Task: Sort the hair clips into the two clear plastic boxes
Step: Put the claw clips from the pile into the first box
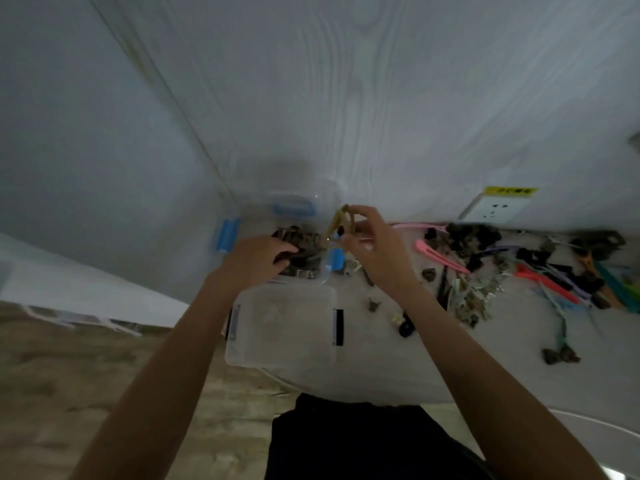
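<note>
Right hand (374, 251) is raised above the table (381, 368), fingers (360, 216) pinched shut on a tan hair clip (341, 220). The clip's long axis runs steeply, top end up by the fingertips, lower end angling down-left toward the far box (298, 247), the open one with blue latches that already has a dark heap of clips in it. So the drop target lies just left of and below the held clip; a short leftward move should do it, by my read. Left hand (259, 254) is down at that far box, fingers curled into or onto the dark clips; whether it actually grips one, cannot tell, too blurred. Near box (280, 327) sits closer to the body, directly below the far one; it looks lidded and empty, though the blur leaves that uncertain. Unsorted pile (519, 268) is spread along the table to the right: pink, orange, teal and black clips, well apart from both boxes. Right hand is the nearer one for the next pick from that pile.
</note>
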`<action>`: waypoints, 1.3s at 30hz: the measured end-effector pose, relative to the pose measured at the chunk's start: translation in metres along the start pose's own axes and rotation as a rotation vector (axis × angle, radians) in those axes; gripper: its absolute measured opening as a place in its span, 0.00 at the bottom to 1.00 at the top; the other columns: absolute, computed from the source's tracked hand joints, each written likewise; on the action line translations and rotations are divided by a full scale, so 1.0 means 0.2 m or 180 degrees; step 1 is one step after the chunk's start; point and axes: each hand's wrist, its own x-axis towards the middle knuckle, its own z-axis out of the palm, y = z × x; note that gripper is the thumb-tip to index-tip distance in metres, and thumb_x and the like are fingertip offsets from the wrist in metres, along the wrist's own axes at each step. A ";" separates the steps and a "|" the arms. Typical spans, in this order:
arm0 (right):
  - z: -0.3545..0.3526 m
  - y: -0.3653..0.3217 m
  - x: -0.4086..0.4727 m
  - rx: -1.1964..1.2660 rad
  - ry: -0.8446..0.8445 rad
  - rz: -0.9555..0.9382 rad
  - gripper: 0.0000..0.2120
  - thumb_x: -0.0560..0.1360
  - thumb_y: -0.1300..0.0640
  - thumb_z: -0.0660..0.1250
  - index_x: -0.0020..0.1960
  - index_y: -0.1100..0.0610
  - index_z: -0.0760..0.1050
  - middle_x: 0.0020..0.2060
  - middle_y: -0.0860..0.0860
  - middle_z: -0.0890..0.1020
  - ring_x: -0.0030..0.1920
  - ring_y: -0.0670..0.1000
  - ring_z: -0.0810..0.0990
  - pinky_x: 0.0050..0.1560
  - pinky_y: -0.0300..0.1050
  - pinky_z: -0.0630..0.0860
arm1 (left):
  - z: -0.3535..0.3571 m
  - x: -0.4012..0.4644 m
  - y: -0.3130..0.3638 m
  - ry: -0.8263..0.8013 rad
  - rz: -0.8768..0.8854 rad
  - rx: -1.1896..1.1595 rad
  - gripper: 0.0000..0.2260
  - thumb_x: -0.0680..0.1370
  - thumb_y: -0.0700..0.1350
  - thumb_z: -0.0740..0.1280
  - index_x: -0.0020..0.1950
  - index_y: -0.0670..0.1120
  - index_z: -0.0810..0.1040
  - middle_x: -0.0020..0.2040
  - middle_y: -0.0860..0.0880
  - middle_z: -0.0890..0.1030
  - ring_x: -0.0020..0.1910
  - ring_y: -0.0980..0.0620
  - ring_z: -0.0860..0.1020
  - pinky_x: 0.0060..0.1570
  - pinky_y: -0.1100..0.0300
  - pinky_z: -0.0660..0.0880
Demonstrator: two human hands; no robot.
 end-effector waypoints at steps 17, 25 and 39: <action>0.56 0.02 0.32 -0.2785 -0.1960 -0.1330 0.14 0.77 0.53 0.61 0.59 0.57 0.75 0.71 0.53 0.67 0.71 0.55 0.63 0.70 0.52 0.62 | 0.09 -0.24 -0.21 0.1938 -0.0797 -0.0443 0.14 0.75 0.42 0.65 0.60 0.44 0.76 0.55 0.43 0.79 0.54 0.41 0.74 0.52 0.51 0.71; 0.38 0.00 0.19 -0.1444 -0.0632 -0.1088 0.11 0.74 0.62 0.63 0.55 0.59 0.75 0.66 0.58 0.71 0.66 0.59 0.70 0.64 0.53 0.68 | 0.05 -0.20 -0.10 0.2130 -0.0452 -0.0609 0.12 0.77 0.44 0.63 0.60 0.45 0.75 0.54 0.45 0.79 0.55 0.45 0.75 0.52 0.55 0.72; -1.04 0.66 -0.78 -0.1739 0.0611 0.0938 0.08 0.77 0.57 0.62 0.53 0.53 0.79 0.49 0.52 0.83 0.43 0.53 0.81 0.49 0.51 0.78 | 0.42 0.33 1.37 0.0446 0.1647 -0.1253 0.12 0.77 0.46 0.64 0.60 0.48 0.75 0.52 0.49 0.81 0.47 0.54 0.79 0.45 0.66 0.75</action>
